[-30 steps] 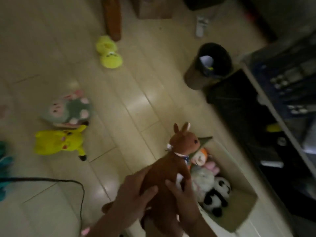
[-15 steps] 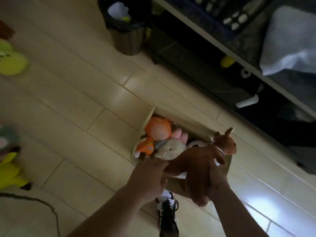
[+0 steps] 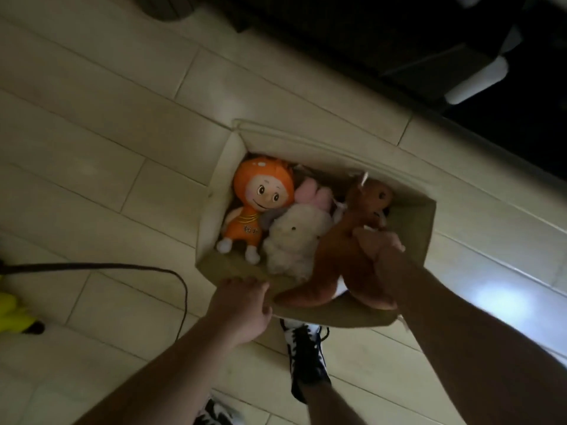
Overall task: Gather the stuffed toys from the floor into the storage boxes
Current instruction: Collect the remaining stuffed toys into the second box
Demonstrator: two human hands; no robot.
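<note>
Pale floor tiles [image 3: 107,154] in a dim room surround an open storage box [image 3: 420,234] where two bare hands work. Right hand [image 3: 379,245] is closed around the middle of a brown stuffed kangaroo [image 3: 343,250], which lies tilted over the box's near right part, its head inside the box and its tail across the near rim. Left hand [image 3: 242,300] grips that near rim with fingers curled over the edge, just left of the kangaroo's tail. Beyond the left hand, inside the box, a fluffy white toy [image 3: 294,240] rests against the kangaroo, with a pink plush [image 3: 316,194] behind it and an orange doll [image 3: 260,204] at the far left wall. Below the hands, a black-and-white sneaker [image 3: 305,357] stands on the floor touching the box. Left of the left hand, a dark cable [image 3: 122,266] curves across the tiles toward a yellow plush [image 3: 12,311] at the frame's edge. Dark furniture [image 3: 399,50] fills the area beyond the box.
</note>
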